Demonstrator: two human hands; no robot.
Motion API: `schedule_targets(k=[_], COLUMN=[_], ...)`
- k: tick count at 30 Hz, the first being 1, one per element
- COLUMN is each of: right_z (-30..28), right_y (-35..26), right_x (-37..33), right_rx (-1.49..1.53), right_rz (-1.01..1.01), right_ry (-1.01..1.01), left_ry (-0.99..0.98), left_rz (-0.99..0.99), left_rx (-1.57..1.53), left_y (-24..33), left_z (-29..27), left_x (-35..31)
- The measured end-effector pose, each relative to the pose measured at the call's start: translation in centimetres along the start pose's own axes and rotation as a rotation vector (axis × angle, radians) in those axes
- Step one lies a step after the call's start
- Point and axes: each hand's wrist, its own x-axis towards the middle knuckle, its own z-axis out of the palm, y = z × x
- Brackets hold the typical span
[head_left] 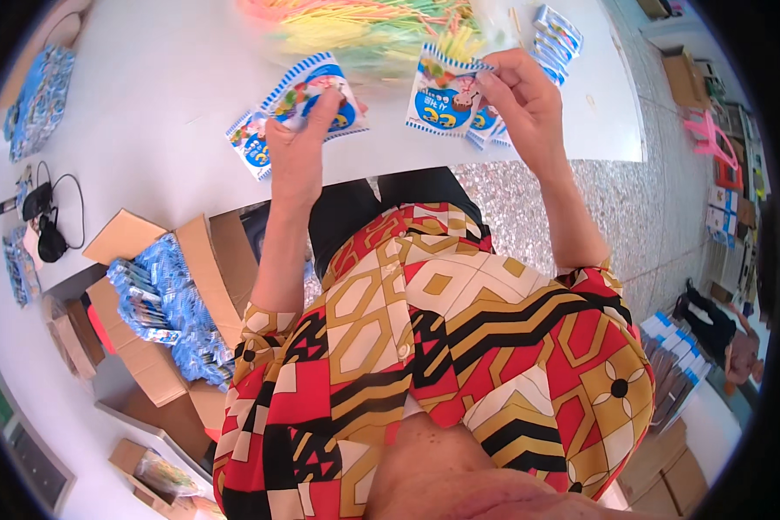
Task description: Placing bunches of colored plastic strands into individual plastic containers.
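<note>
My left hand point(299, 152) is closed on a small blue-and-white candy packet point(296, 85), thumb across its front. Another similar packet lies partly under it on the left. My right hand point(529, 100) pinches the upper right corner of a second candy packet point(433, 104), held upright above the table's near edge. Thin yellow candy sticks point(461, 43) show at that packet's top edge; whether they are inside it or behind it I cannot tell. More packets point(487, 128) peek out below my right hand. A heap of pink, yellow and green candy sticks point(355, 24) lies beyond both hands.
A row of packets point(556, 43) lies at the white table's point(173, 104) far right. Bundled packets point(39, 104) and a black device with a cord point(50, 230) are at the left. An open cardboard box point(130, 329) full of packets stands lower left. Another person point(737, 351) is far right.
</note>
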Motion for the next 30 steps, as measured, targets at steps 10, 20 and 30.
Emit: schedule_targets(k=[10,20,30], right_z=[-1.3,-1.5,-2.1], right_y=[6.6,6.9,9.3], right_x=[-5.2,-6.5,-6.3], right_rx=[0.038,0.034,0.097], right_rz=[0.256,0.133,0.086], right_ry=[0.205,0.198,0.389], left_ry=[-0.012,-0.027,-0.034], left_rz=[-0.022,-0.049,-0.053], left_rx=[0.002,0.076,0.035], left_y=[-1.4,-1.3,-1.8], left_z=[0.7,1.5,1.6], left_x=[0.4,0.0,0.0])
